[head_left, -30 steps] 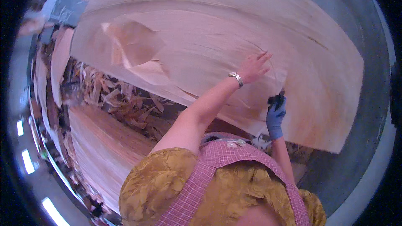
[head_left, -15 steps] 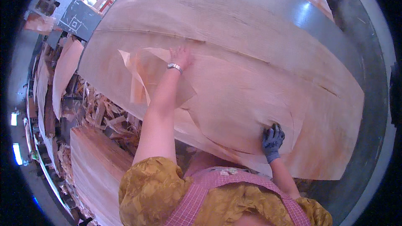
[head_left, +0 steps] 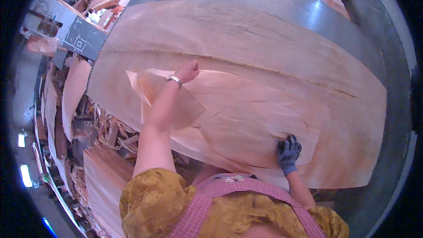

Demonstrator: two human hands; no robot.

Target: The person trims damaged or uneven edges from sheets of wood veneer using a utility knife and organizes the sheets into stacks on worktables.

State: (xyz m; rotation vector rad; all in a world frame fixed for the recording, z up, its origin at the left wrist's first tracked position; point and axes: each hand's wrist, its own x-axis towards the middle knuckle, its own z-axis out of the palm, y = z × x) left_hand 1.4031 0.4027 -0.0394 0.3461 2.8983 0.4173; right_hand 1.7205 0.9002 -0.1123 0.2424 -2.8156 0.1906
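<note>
A large thin sheet of wood veneer (head_left: 343,123) covers the metal-topped table, and a smaller, crumpled veneer sheet (head_left: 246,128) lies over its near part. My bare left hand (head_left: 188,71), with a metal-band watch on the wrist, is closed at the far edge of the smaller sheet and appears to pinch it. Beside that wrist a loose veneer flap (head_left: 176,105) curls upward. My right hand (head_left: 288,150), in a dark grey glove, rests low on the smaller sheet near its right end. Its fingers are curled, and what lies under them is hidden.
A long narrow split (head_left: 229,61) crosses the large sheet. Beyond it shows the bare metal tabletop (head_left: 304,9). A stack of veneer (head_left: 108,176) stands at the lower left, beside torn wood scraps (head_left: 110,128). A chalk-marked grey panel (head_left: 83,39) sits at the table's left corner.
My left hand has gone from lying flat to closed, shifting slightly left. The smaller sheet now shows a curved ridge between my hands. My right hand stays nearly in place.
</note>
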